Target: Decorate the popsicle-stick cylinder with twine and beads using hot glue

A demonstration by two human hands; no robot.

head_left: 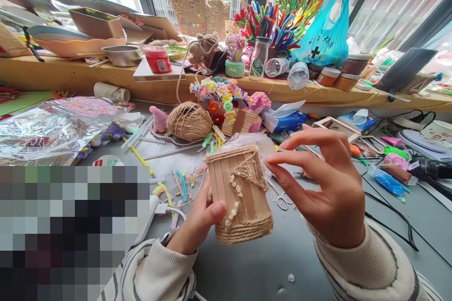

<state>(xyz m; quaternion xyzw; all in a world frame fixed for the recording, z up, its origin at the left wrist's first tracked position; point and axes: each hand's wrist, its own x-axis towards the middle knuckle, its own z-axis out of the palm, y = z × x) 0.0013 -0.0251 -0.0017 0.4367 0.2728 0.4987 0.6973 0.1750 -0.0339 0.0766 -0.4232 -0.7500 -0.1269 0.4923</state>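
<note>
My left hand (199, 221) grips a small holder (219, 176) from its left side, thumb on the front. Flat wooden sticks make up its wall, with twine wound around the base and along the top edge. A twine strip slants across the upper right, and a line of pale crumbly bits runs down the front. My right hand (330, 193) hovers at the holder's upper right corner, its thumb and fingertips drawn together in a pinch. Whatever is between those fingertips is too small to make out. Small scissors (282, 201) lie on the table just behind the holder.
A ball of twine (189, 121) rests behind, near crocheted flowers (219, 91) and a blue tissue pack (285, 120). Scraps and glue sticks (165, 152) litter the table (247, 273). Black cables (399, 218) trail at right. Along the ledge stand jars and a turquoise bag (326, 33).
</note>
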